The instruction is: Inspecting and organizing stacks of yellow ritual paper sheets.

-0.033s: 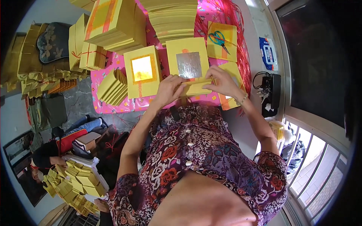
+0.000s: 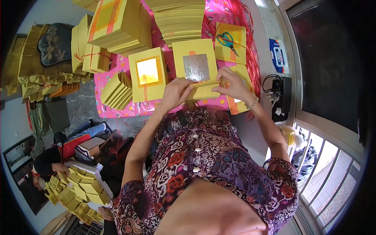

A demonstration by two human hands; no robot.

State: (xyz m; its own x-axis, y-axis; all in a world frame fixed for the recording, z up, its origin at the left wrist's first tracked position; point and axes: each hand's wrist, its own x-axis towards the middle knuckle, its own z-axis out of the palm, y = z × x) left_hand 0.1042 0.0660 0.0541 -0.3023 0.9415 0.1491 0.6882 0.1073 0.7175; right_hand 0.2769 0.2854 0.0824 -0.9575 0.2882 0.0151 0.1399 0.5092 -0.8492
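In front of me lies a yellow paper sheet (image 2: 211, 53) with a silver square (image 2: 196, 67) on it, atop similar paper. Its near edge is folded up into a strip. My left hand (image 2: 177, 92) grips the left end of this strip, fingers curled over and thumb beneath. At the other end, my right hand (image 2: 234, 86) bends its thumb and forefinger around the corner of the fold. Just left of the sheet sits a yellow stack topped by a shiny gold square (image 2: 148, 72).
A pink patterned cloth (image 2: 113, 111) covers the table. Tall yellow paper stacks (image 2: 129, 27) stand at the back. Teal scissors (image 2: 226, 40) lie on paper beside red strands (image 2: 250, 39). Lower left, another person's arm (image 2: 51, 166) reaches over yellow bundles (image 2: 88, 186).
The folded strip looks a little flatter and wider near my right hand, whose thumb and forefinger have parted slightly. My left hand has barely moved.
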